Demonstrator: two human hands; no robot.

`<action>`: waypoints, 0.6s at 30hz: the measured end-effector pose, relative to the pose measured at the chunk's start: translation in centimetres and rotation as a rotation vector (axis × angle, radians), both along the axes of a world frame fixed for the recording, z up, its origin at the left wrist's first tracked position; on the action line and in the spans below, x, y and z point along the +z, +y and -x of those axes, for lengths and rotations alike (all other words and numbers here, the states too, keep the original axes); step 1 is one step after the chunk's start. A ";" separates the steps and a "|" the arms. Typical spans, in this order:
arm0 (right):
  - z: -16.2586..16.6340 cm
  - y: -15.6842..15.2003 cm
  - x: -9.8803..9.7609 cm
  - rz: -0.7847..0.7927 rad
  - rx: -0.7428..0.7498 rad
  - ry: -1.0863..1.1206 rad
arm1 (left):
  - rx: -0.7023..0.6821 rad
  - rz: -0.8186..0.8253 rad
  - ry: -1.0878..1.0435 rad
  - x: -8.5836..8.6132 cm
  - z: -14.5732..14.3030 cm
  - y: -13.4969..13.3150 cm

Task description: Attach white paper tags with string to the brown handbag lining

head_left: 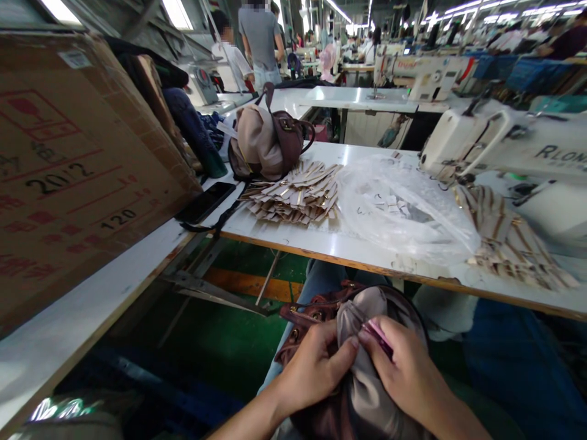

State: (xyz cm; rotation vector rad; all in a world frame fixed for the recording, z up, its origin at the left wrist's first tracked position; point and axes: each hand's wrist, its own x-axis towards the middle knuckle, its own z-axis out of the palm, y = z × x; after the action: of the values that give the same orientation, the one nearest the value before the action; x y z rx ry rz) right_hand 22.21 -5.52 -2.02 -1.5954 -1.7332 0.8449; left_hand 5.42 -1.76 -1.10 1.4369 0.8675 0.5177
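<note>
A brown handbag (316,308) lies on my lap, its beige lining (370,391) pulled up and bunched out of the opening. My left hand (318,363) is closed, pinching a fold of that lining between thumb and fingers. Close beside it, my right hand (408,366) is closed around a small pink-purple tool (380,337) at the same fold. Most of the tool is hidden by the fingers, so its kind does not show. An open zipper (309,315) runs along the bag's left edge.
The white table (293,235) before me bears a pile of zipper strips (293,198), a clear plastic bag (408,208) with white labels, another handbag (270,140) and a phone (206,203). A large carton (87,177) stands left. A sewing machine (513,146) and more zipper strips (509,238) are right.
</note>
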 end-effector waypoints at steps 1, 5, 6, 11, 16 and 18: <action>0.1 -0.1 0.0 -0.050 0.010 -0.049 | -0.003 -0.024 0.022 0.2 -0.1 0.0; 0.6 -0.6 -0.1 -0.198 0.045 -0.201 | 0.007 -0.132 0.123 0.8 -0.4 0.0; 0.7 -0.7 -0.2 -0.234 0.033 -0.216 | 0.012 -0.159 0.147 0.9 -0.5 -0.1; 1.1 -1.1 -0.7 -0.231 -0.059 -0.086 | 0.036 -0.210 0.133 0.5 -0.3 -0.6; 0.5 -0.7 0.1 -0.040 -0.023 0.093 | 0.004 -0.094 0.049 -0.2 0.2 -0.6; -0.1 -0.6 0.7 -0.011 -0.009 0.118 | -0.019 -0.056 0.026 -0.3 0.3 -0.5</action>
State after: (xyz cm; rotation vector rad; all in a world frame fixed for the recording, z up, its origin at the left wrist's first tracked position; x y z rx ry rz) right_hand 22.32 -6.09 -1.31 -1.5144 -1.6441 0.9053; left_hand 5.13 -2.24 -1.36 1.5042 0.8656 0.5136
